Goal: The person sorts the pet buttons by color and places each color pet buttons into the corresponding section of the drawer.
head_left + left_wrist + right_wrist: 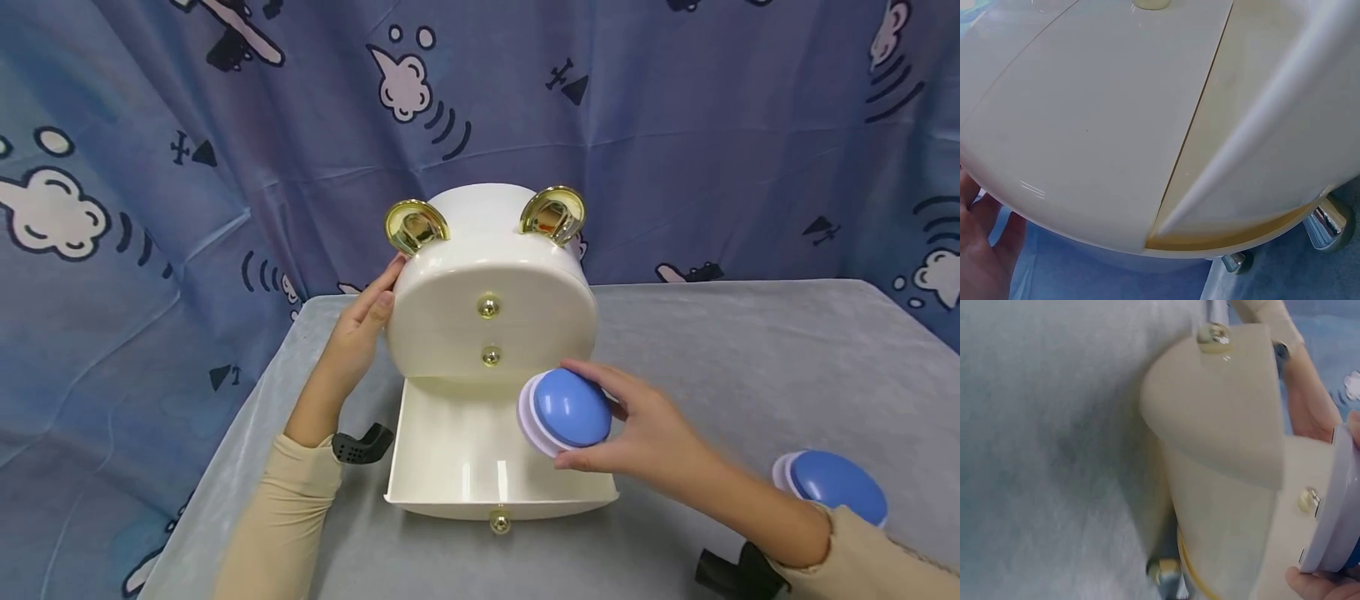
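Observation:
A white rounded drawer box (491, 229) with two gold ears (555, 213) stands on the table, its bottom drawer (435, 442) pulled out toward me. My left hand (358, 337) rests against the box's left side, fingers extended just below the gold ear. In the left wrist view, its fingertips lie along the edge of the box. My right hand (648, 425) grips a round blue-domed object with a pale lilac base (572, 408) between thumb and fingers, over the right part of the open drawer. The object is tilted, its base facing left.
A second blue-domed object (840, 485) lies on the grey cloth-covered table (720, 358) at the right, beside my right forearm. Gold knobs (489, 306) mark the box front, and another knob (500, 522) sits on the drawer. A patterned blue curtain (495, 92) hangs behind.

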Tool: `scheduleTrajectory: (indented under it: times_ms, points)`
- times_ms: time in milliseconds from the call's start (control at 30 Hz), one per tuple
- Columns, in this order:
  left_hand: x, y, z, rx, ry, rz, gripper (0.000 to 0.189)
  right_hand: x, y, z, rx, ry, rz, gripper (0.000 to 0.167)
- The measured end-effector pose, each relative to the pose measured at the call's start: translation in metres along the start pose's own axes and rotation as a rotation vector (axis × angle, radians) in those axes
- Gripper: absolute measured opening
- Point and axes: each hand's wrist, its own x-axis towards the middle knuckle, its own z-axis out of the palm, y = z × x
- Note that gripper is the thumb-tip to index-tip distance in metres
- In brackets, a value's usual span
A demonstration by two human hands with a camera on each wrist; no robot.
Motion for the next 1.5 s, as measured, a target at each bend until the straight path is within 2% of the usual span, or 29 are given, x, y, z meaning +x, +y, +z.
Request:
scheduleTrajectory:
  times_ms: [67,233,400,633,733,1000,1500]
  points:
    - [0.000,0.000,0.000,-0.003,-0.003,-0.002,0.056,0.004,-0.002,0.007,0.002,-0.019,-0.025,0.093]
    - [0.000,0.001,0.000,0.018,0.008,0.000,0.053,0.016,-0.003,0.024,-0.035,-0.062,-0.025,0.092]
    - [-0.001,0.002,-0.001,0.024,0.014,0.003,0.051,0.028,-0.003,0.038,-0.070,-0.111,0.024,0.093]
    - [-0.001,-0.001,-0.002,0.017,0.013,0.003,0.052,0.041,-0.001,0.055,-0.076,-0.174,0.148,0.093]
    - [-0.001,-0.002,-0.003,0.016,0.010,-0.001,0.053,0.046,0.001,0.063,-0.082,-0.175,0.195,0.092]
    - [-0.001,-0.002,-0.002,0.021,0.003,-0.008,0.053,0.059,0.012,0.081,-0.082,-0.126,0.249,0.088]
    - [0.002,-0.003,-0.001,0.019,0.007,-0.011,0.051,0.069,0.012,0.093,-0.093,-0.107,0.231,0.093]
